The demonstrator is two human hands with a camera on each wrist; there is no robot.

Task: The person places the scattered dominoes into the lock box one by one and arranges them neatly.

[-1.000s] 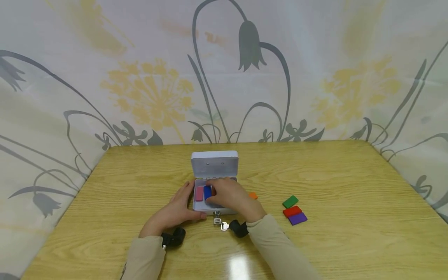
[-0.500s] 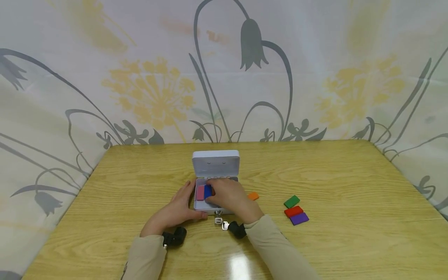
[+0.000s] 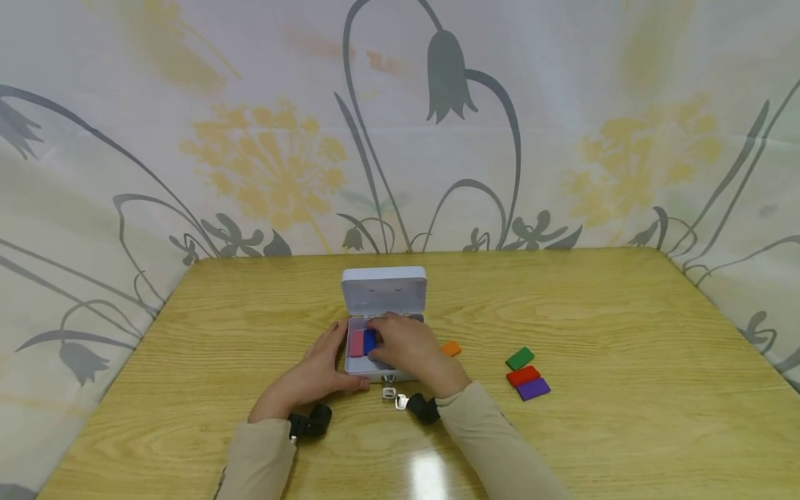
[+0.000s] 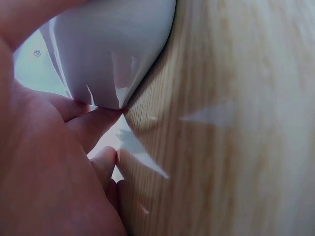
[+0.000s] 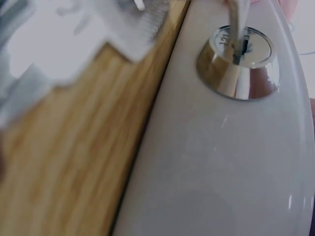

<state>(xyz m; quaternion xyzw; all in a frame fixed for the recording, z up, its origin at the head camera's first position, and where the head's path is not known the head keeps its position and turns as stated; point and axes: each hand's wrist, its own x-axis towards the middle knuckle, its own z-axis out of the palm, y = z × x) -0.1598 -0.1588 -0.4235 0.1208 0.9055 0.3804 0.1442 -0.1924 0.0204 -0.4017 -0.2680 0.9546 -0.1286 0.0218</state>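
A small white metal cash box [image 3: 382,377] stands with its lid raised. My left hand [image 3: 312,371] holds it at the left corner, thumb along the front and fingers against the left side; the left wrist view shows fingertips touching the box wall [image 4: 113,44]. Inside lie a pink block [image 3: 356,343] and, right beside it, a blue block [image 3: 370,342]. Reaching in from the right, my right hand [image 3: 409,347] pinches the blue block between thumb and fingers. That hand covers the right part of the interior. A key sits in the front lock [image 5: 241,59].
An orange block [image 3: 451,348] lies right of the box, partly behind the right hand. Farther right are a green block [image 3: 520,358], a red block [image 3: 523,376] and a purple block [image 3: 533,389]. A second key [image 3: 401,402] hangs near the lock, close to the right wrist.
Both hands stay nearly where they were at the box. The right fingers shift very slightly on the blue block; the whole view drifts a little.
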